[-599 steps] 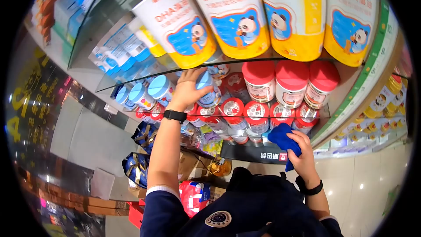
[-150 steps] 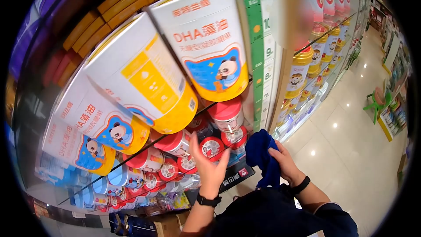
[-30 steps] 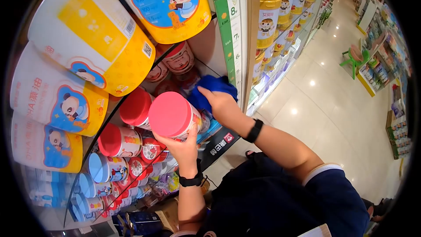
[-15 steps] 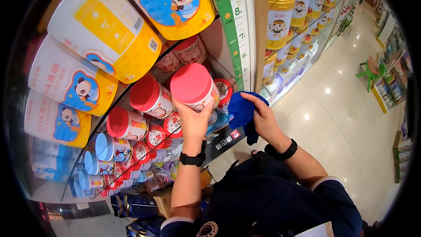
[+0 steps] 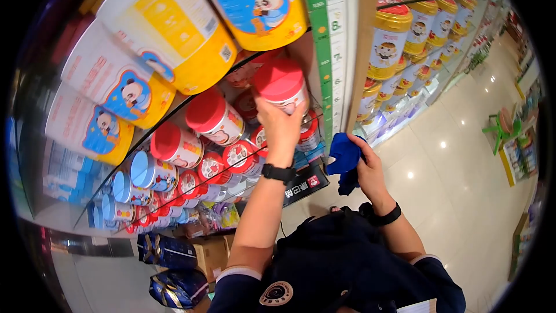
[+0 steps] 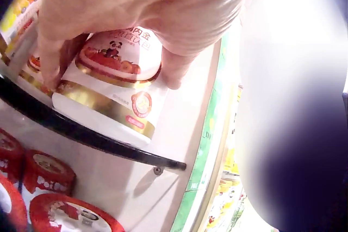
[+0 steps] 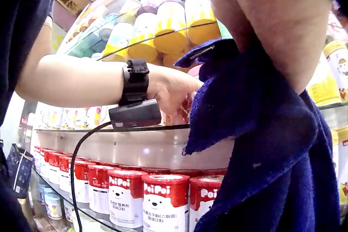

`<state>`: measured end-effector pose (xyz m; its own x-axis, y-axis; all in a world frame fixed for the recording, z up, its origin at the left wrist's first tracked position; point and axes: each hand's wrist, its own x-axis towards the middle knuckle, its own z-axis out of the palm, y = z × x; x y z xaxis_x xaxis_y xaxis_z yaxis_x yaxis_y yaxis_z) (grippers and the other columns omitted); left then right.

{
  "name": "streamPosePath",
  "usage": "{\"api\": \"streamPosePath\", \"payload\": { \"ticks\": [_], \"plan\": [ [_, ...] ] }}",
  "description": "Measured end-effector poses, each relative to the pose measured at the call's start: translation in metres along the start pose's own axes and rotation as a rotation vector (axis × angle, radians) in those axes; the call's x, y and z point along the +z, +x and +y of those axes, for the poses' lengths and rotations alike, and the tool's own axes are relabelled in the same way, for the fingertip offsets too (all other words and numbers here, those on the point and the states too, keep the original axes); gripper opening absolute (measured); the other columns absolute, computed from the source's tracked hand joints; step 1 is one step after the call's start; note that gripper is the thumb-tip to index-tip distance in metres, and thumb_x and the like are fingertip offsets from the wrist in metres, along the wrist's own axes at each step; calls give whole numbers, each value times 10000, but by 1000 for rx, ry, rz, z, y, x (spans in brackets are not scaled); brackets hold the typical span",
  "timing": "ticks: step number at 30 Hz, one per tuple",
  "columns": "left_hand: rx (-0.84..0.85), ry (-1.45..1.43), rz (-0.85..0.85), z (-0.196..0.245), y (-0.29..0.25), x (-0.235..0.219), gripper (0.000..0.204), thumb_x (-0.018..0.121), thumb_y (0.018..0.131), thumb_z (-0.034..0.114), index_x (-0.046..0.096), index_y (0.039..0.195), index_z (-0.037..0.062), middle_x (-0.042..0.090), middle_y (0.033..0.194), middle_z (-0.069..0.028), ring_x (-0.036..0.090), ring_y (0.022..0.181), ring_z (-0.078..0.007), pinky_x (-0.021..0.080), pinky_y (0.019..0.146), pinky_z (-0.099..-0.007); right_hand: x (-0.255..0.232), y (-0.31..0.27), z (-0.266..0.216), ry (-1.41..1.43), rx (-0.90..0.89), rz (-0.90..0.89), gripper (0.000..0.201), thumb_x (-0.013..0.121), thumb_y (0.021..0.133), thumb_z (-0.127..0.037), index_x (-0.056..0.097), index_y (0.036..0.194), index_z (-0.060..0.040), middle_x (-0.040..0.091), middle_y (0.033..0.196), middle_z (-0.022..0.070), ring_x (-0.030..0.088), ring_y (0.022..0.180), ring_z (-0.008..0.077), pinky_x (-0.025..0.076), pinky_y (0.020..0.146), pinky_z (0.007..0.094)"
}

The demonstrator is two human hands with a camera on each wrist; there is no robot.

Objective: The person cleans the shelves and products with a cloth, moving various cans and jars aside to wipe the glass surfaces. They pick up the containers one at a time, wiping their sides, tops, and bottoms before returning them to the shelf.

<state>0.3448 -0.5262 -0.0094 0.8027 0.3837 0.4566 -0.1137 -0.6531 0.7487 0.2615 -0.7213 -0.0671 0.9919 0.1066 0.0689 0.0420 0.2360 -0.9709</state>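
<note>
The left hand [image 5: 280,128] grips a canister with a pink-red lid [image 5: 278,79] at the right end of the middle shelf. In the left wrist view the thumb and fingers of the left hand [image 6: 147,9] straddle the white and gold canister [image 6: 103,113], just behind the dark shelf edge. Outside the shelf, the right hand [image 5: 372,175] holds a bunched blue cloth [image 5: 344,156]. The cloth [image 7: 255,128] hangs down from the right hand [image 7: 272,20] in the right wrist view. Two more red-lidded canisters [image 5: 213,116] stand left of the held one.
Large white and yellow panda canisters [image 5: 168,29] fill the shelf above. Red-topped cans [image 7: 166,199] stand on the shelf below, blue-lidded ones [image 5: 152,171] to the left. A green height scale [image 5: 320,35] edges the cabinet. Wrapped packages [image 5: 168,250] lie low at left.
The left hand has moved the red-lidded canister toward the shelf's right end, up and right in view. The right hand and cloth have drawn back from the shelf, and the head view has shifted.
</note>
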Motion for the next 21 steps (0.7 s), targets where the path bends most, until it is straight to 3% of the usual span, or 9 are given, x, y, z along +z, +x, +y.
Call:
{"api": "streamPosePath", "payload": {
  "ticks": [3, 6, 7, 12, 14, 18, 21],
  "plan": [
    [24, 30, 1, -5, 0, 12, 927, 778, 748, 248, 195, 1383, -93, 392, 1317, -346, 415, 1216, -481, 337, 1042, -492, -2, 2, 1, -13, 1, -19, 457, 378, 924, 95, 507, 1345, -26, 567, 1274, 83, 527, 1183, 162, 390, 1035, 278],
    [110, 6, -75, -11, -4, 5, 912, 741, 776, 189, 162, 1429, -71, 388, 1313, -324, 376, 1232, -478, 320, 1054, -492, -3, 4, 1, -18, 5, -35, 447, 397, 932, 83, 506, 1352, -26, 573, 1269, 81, 534, 1168, 156, 405, 1019, 272],
    [107, -29, -44, -5, -9, -6, 803, 732, 782, 194, 284, 1402, -53, 378, 1351, -296, 363, 1264, -458, 305, 1073, -496, -4, 5, 2, -24, 3, -38, 445, 403, 935, 79, 505, 1355, -27, 575, 1267, 80, 537, 1163, 154, 410, 1013, 270],
    [346, 311, 341, -15, -3, -84, 619, 739, 777, 216, 490, 1312, 32, 406, 1346, -265, 363, 1269, -434, 293, 1072, -518, -9, 10, 7, 18, 34, -20, 435, 412, 945, 60, 501, 1362, -26, 589, 1245, 75, 565, 1111, 136, 446, 963, 251],
    [242, 424, 424, -35, 23, -112, 584, 729, 792, 287, 527, 1293, 62, 422, 1389, -247, 373, 1287, -420, 318, 1071, -479, -10, 13, 1, -5, 67, -16, 437, 402, 946, 61, 499, 1363, -27, 598, 1229, 73, 575, 1089, 131, 453, 952, 249],
    [81, 448, 21, -38, 63, -148, 703, 746, 731, 420, 526, 1305, 79, 520, 1312, -229, 441, 1232, -422, 387, 1016, -478, -3, 18, 2, 65, 68, -14, 440, 385, 949, 64, 490, 1367, -26, 606, 1211, 78, 593, 1058, 137, 467, 940, 256],
    [161, 656, -52, -42, 67, -151, 718, 749, 713, 440, 530, 1303, 93, 538, 1292, -220, 480, 1199, -407, 389, 1019, -471, -1, 21, -2, 121, 130, -46, 425, 407, 957, 48, 488, 1368, -26, 603, 1217, 79, 593, 1065, 142, 471, 943, 261]
  ]
}}
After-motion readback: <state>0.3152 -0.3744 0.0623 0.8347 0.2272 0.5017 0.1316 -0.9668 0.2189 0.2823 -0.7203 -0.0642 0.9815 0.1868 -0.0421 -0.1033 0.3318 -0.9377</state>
